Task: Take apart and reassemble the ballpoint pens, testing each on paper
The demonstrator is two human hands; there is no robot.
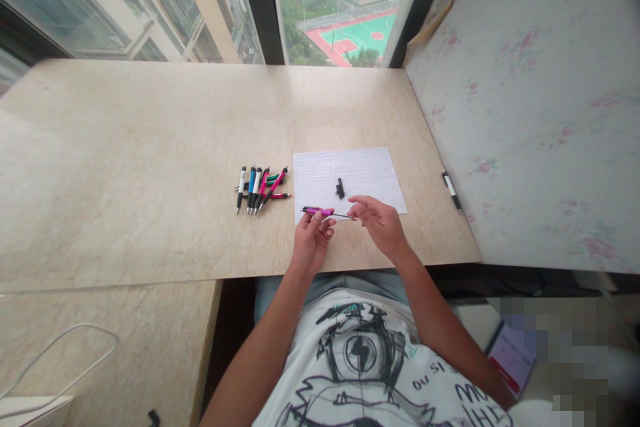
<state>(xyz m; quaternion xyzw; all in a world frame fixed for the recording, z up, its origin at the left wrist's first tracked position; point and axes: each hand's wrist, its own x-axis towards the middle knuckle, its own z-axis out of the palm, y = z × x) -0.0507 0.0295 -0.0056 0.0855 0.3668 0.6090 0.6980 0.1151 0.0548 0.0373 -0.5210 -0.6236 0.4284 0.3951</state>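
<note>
A: State the nearest items.

B: The person's printed white shirt occupies the near edge. At near left, a pale cable loops over an adjoining surface.

A: Report the condition of both hands.

B: Left hand: closed, thumb and fingers gripping the barrel of the purple pen. Right hand: fingers partly curled at the right end of the thin rod that extends from the barrel (the tip is too small to confirm whether it is pinched or merely touched).

A: Specify the position of the pen.

B: Roughly level, over the near part of the written sheet, with the black end pointing left. The sheet lies flat on the desk.

A: Proceed outward.

B: Small black parts rest on the sheet, just beyond the rod. Left of the sheet is a cluster of pens: white, blue and pink units side by side, lying across others, one of them green. At right, a black-and-white pen lies beside the patterned wall.

A: Far boundary?

B: A dark-framed window; a sports court is visible outside, below.
</note>
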